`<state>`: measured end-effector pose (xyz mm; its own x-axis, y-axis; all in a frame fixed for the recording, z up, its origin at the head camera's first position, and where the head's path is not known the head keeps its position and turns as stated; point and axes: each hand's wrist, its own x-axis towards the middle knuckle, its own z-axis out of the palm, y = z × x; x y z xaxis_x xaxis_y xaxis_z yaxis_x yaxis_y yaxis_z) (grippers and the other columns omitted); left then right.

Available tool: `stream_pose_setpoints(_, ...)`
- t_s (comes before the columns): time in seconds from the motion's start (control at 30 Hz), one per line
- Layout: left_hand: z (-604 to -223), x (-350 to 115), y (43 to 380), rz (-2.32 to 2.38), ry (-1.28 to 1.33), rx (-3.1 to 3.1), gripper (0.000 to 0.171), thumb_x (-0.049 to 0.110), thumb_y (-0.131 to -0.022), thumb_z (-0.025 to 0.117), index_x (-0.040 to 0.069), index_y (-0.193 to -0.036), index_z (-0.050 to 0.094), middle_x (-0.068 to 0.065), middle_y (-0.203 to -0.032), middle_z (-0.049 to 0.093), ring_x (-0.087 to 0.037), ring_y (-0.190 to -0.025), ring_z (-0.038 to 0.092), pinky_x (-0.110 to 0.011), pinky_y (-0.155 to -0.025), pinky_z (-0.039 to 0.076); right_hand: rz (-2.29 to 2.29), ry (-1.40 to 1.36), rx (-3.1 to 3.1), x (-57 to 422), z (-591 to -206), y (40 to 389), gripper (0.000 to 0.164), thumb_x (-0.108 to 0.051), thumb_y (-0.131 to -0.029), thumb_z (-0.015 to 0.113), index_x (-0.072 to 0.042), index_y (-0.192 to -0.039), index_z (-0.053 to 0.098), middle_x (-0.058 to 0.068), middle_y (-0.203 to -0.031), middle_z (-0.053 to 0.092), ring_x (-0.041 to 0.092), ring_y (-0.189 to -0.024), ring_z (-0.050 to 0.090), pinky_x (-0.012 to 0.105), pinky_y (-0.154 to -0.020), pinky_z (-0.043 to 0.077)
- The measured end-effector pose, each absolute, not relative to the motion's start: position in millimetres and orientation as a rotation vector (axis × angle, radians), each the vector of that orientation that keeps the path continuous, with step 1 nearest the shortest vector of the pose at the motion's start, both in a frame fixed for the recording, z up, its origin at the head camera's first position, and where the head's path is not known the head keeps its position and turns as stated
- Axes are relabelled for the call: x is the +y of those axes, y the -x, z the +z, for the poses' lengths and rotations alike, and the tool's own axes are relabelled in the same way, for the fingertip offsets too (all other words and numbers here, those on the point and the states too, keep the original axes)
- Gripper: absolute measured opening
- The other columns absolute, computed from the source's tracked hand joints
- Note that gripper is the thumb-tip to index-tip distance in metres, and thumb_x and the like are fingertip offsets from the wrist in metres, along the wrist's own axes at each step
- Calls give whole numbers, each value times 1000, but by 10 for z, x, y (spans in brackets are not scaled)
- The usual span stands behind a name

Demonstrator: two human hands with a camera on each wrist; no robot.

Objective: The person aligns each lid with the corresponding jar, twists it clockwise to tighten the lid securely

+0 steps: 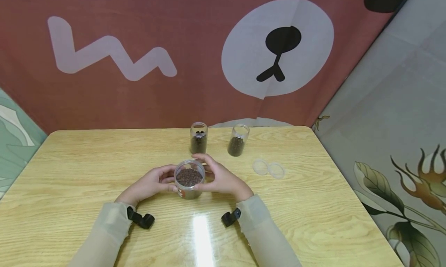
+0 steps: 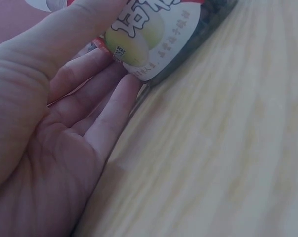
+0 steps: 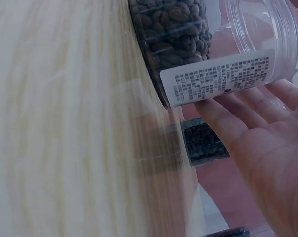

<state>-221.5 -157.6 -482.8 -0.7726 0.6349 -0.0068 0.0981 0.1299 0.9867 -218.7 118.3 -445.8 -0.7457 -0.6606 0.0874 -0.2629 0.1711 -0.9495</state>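
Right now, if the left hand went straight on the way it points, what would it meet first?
The open jar directly ahead; the left hand appears to grip it, though depth is unclear.

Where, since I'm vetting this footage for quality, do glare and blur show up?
Head: a bright strip of glare on the table, near the bottom edge; left wrist: dim overall, the table's grain soft; right wrist: grain soft too, dim reflections on the table, the jar's printed label crisper.
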Motion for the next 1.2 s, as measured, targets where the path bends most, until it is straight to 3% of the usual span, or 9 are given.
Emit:
stream_pose_setpoints(0.13, -4827, -1581, 2220, 1683, -698, 1980, 75, 15, -90, 79, -10, -148, 40, -30, -150, 43, -45, -134, 48, -23, -103, 49, -1594, 903, 2091, 1194, -4459, 2195, 80, -4, -89, 76, -16, -157, 35, 13, -150, 46, 29, -134, 52, 34, -108, 48)
stream_pose_setpoints(0.4, -4838, -1594, 2208, 1690, -707, 1971, 72, 12, -91, 78, -9, -148, 41, -29, -148, 46, -36, -132, 53, -24, -102, 49, -1622, 901, 2099, 1181, -4446, 2177, 75, -4, -86, 79, -12, -152, 43, 12, -149, 49, 31, -135, 51, 34, -108, 48)
stream_pose_setpoints(0.93, -4816, -1587, 2188, 1683, -714, 1987, 71, 12, -91, 77, -10, -149, 40, -29, -149, 45, -40, -133, 51, -22, -104, 48, -1580, 923, 2181, 1144, -4439, 2175, 76, -3, -81, 82, -10, -146, 45, 16, -143, 52, 32, -129, 56, 32, -103, 51)
stream_pose_setpoints(1.2, -4821, -1590, 2197, 1668, -685, 1992, 73, 14, -91, 78, -7, -150, 41, -26, -150, 45, -37, -134, 51, -23, -103, 48, -1570, 919, 2175, 1149, -4449, 2181, 74, -5, -84, 81, -11, -147, 44, 16, -145, 50, 33, -132, 54, 32, -106, 49)
